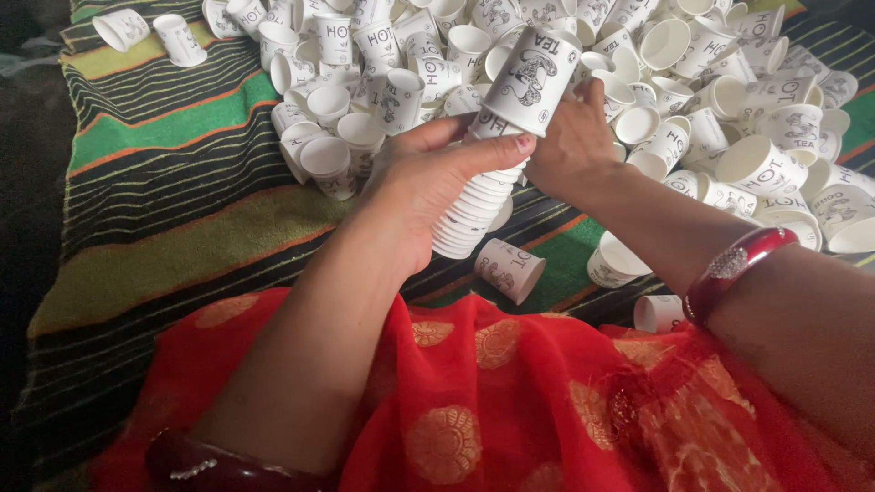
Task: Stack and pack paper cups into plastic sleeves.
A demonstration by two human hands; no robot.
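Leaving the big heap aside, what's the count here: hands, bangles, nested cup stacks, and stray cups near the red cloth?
Hands: 2 (left hand, right hand)
Bangles: 2
Cup stack: 1
Stray cups: 3
Total: 8

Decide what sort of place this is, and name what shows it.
Probably a home or small workshop floor where cups are sorted by hand: a heap of loose paper cups on a striped floor cloth, and a nested cup stack held in both hands.

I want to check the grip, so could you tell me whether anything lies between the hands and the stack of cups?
Nothing visible does: the left hand and right hand both grip the stack of nested paper cups directly.
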